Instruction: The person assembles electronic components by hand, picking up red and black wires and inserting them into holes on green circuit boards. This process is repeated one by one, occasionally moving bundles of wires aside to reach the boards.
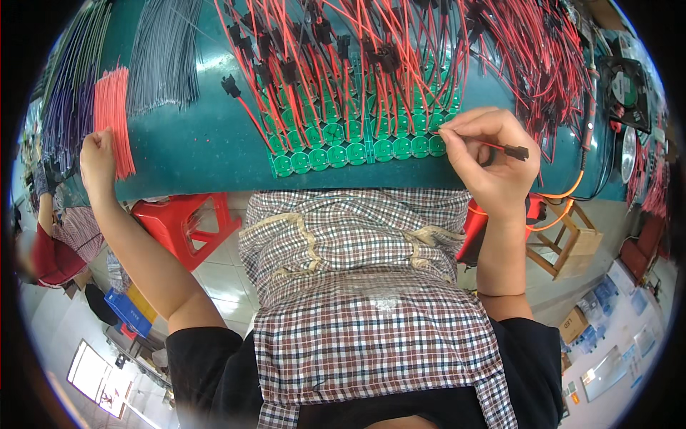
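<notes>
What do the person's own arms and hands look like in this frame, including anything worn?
Both forearms are bare from above the elbow down. Short black sleeves end at the upper arms. The left hand and the right hand wear no gloves, and no rings or watch show. A checked apron in dark red, white and grey covers the front of the body.

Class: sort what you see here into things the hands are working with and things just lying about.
In use:
right hand pinching a red wire with black plug
green circuit boards
left hand at the cut red wires

Lying about:
grey wire bundle
red plastic stool
small fan
</notes>
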`<state>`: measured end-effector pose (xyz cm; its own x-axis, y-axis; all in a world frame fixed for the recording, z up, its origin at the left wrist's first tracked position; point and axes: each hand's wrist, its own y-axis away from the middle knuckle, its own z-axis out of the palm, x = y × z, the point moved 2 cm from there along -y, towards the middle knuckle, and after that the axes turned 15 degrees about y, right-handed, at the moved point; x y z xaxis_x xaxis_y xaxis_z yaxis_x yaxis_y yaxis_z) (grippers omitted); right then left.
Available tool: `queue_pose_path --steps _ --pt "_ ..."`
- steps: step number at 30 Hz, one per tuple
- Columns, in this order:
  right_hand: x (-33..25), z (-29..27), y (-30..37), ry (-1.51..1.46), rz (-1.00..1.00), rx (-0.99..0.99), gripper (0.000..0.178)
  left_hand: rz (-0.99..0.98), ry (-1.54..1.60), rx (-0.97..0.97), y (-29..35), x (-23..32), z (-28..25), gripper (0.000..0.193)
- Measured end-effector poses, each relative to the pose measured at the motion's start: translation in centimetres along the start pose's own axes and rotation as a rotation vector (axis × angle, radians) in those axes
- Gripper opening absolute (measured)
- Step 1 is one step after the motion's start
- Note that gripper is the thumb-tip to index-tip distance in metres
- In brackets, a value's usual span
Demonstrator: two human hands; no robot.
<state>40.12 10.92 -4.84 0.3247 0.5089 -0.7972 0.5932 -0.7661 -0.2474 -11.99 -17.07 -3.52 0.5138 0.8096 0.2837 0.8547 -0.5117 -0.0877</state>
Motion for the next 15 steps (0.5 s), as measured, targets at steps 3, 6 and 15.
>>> queue_pose_path --steps 3,6,15 --pt "-0.2 -0.2 -0.2 0.066 -0.037 -0.008 0.017 0.019 0.108 -0.012 0.2 3.0 -0.2 0.035" --pt "-0.2 -0.1 0.0 0.126 -0.080 -0.016 0.018 0.033 0.301 -0.093 0.4 7.7 1.1 0.035" --pt "-0.5 0.0 -0.8 0.268 -0.110 -0.041 0.037 0.003 0.492 -0.369 0.0 14.9 3.7 0.032"
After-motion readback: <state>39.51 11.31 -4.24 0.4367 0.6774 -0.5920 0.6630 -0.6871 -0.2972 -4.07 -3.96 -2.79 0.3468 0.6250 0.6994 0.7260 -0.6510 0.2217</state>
